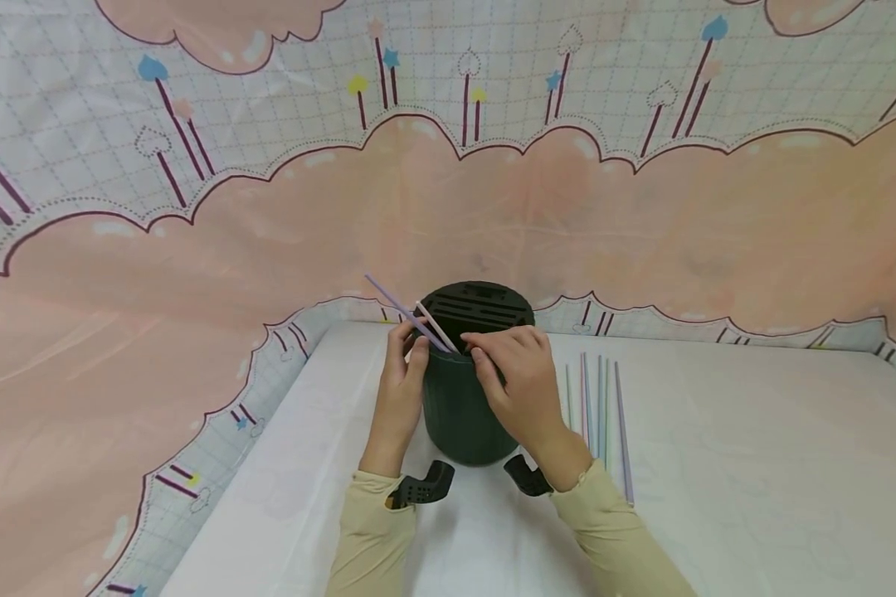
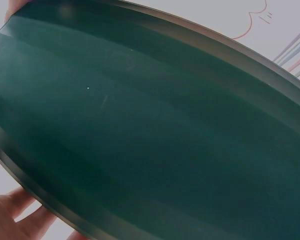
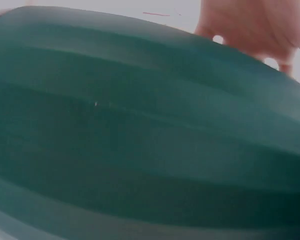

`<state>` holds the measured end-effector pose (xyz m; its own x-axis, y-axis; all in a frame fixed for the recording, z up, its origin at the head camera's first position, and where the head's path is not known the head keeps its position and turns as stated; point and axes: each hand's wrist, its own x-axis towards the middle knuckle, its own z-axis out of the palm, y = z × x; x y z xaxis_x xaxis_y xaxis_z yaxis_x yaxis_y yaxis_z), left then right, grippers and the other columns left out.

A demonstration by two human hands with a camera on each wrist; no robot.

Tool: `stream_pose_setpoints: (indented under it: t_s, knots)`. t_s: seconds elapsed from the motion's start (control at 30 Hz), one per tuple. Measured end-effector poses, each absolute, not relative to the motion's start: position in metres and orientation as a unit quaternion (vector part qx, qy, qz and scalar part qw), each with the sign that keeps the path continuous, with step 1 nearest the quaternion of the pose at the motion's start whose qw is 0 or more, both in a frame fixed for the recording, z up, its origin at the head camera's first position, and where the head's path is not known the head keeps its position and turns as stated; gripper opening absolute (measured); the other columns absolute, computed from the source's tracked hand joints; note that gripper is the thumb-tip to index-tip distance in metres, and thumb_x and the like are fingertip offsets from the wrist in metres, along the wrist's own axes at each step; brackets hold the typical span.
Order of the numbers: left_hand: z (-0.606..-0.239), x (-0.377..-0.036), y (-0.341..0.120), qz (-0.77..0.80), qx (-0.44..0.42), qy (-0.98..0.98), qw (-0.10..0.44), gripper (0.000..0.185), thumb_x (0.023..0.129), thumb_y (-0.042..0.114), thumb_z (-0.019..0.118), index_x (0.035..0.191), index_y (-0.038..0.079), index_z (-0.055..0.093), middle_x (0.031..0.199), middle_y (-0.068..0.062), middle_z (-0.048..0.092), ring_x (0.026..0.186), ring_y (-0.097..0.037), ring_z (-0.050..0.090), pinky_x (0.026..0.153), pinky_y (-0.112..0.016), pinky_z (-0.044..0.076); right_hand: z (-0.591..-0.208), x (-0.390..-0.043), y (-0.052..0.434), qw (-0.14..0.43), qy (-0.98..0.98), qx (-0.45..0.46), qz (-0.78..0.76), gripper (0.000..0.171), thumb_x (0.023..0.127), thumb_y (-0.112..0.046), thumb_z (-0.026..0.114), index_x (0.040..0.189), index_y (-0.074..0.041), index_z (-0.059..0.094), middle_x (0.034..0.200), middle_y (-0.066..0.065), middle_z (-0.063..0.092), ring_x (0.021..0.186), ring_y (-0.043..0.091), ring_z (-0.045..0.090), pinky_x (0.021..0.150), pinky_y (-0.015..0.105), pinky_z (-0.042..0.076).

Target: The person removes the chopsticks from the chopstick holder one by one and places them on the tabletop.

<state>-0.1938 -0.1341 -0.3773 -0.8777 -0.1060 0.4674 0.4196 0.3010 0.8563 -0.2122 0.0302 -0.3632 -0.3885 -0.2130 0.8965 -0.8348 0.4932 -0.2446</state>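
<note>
A dark green bin [image 1: 465, 414] stands on the white table, its black slatted lid [image 1: 478, 303] at the back of the opening. A purple straw [image 1: 396, 300] and a pale pink straw [image 1: 435, 325] lean out of it to the left. My left hand [image 1: 397, 390] grips the bin's left side near the rim, thumb in front. My right hand [image 1: 523, 377] bends over the right rim, thumb and forefinger close together at the opening; whether they pinch anything is hidden. Green bin wall [image 2: 140, 110] fills most of the left wrist view, and bin wall [image 3: 130, 130] likewise the right.
Several thin coloured straws [image 1: 601, 406] lie side by side on the table [image 1: 747, 448], right of the bin and partly behind the right forearm. A pink and white patterned cloth [image 1: 552, 215] hangs behind and to the left.
</note>
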Motion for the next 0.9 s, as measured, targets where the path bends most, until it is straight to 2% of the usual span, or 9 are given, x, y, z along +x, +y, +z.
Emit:
stream_pose_setpoints:
  t_s: [0.17, 0.37, 0.5, 0.7, 0.9]
  knots:
    - [-0.377, -0.194, -0.135, -0.583, -0.102, -0.774, 0.224, 0.031, 0.095, 0.04, 0.036, 0.126, 0.035, 0.036, 0.137, 0.013, 0.03, 0.125, -0.017, 0.029, 0.096, -0.047, 0.032, -0.359, -0.202, 0.026, 0.417, -0.797, 0.327, 0.291, 0.032, 0.093, -0.027, 0.045, 0.118, -0.014, 0.06, 0.092, 0.0, 0.066, 0.081, 0.018, 0.05, 0.089, 0.039, 0.033]
    - [-0.377, -0.194, -0.136, -0.581, -0.096, -0.778, 0.219, 0.032, 0.094, 0.042, 0.036, 0.126, 0.035, 0.036, 0.138, 0.013, 0.029, 0.125, -0.017, 0.029, 0.097, -0.047, 0.031, -0.353, -0.19, 0.021, 0.388, -0.835, 0.322, 0.219, 0.036, 0.093, -0.029, 0.045, 0.125, -0.015, 0.053, 0.108, -0.001, 0.062, 0.088, 0.017, 0.052, 0.099, 0.042, 0.026]
    - [-0.377, -0.193, -0.137, -0.58, -0.096, -0.779, 0.217, 0.033, 0.094, 0.042, 0.036, 0.127, 0.034, 0.035, 0.138, 0.013, 0.028, 0.126, -0.016, 0.028, 0.097, -0.047, 0.031, -0.352, -0.186, 0.02, 0.373, -0.849, 0.326, 0.184, 0.04, 0.091, -0.029, 0.048, 0.129, -0.015, 0.049, 0.113, -0.001, 0.06, 0.093, 0.017, 0.053, 0.101, 0.045, 0.022]
    - [-0.376, -0.192, -0.136, -0.586, -0.102, -0.774, 0.217, 0.034, 0.095, 0.041, 0.036, 0.127, 0.033, 0.034, 0.139, 0.009, 0.029, 0.126, -0.017, 0.028, 0.096, -0.048, 0.031, -0.351, -0.184, 0.019, 0.369, -0.843, 0.331, 0.21, 0.04, 0.089, -0.027, 0.053, 0.126, -0.014, 0.051, 0.106, -0.001, 0.062, 0.094, 0.017, 0.052, 0.102, 0.046, 0.02]
    - [-0.373, -0.191, -0.135, -0.585, -0.081, -0.781, 0.202, 0.035, 0.095, 0.039, 0.037, 0.128, 0.03, 0.034, 0.139, 0.006, 0.029, 0.127, -0.016, 0.027, 0.098, -0.046, 0.03, -0.354, -0.188, 0.018, 0.382, -0.813, 0.325, 0.295, 0.03, 0.088, -0.023, 0.056, 0.114, -0.01, 0.057, 0.101, 0.002, 0.061, 0.092, 0.02, 0.052, 0.103, 0.045, 0.019]
